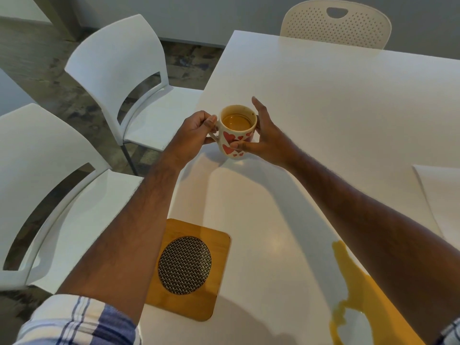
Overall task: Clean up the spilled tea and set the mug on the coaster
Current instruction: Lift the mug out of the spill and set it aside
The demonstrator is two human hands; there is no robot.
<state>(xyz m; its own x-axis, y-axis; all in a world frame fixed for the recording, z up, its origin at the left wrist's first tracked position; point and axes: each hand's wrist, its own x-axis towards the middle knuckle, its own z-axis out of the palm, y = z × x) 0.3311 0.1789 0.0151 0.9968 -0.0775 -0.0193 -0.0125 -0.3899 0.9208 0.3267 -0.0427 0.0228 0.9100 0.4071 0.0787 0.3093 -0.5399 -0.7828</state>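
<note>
Wooden coaster (189,268) beside spilled tea (358,290).

My left hand (196,129) gripping the mug (237,131) handle, my right hand (263,135) cupping its side, coaster (199,267) nearer me than the mug, spilled tea (358,292) right of the coaster

Left forearm (129,227) bare, sparse dark hair; sleeve (74,322) rolled near the elbow, white with blue and dark plaid stripes. Right forearm (361,207) bare likewise; matching plaid cuff (450,333) just visible at near right edge.
</note>
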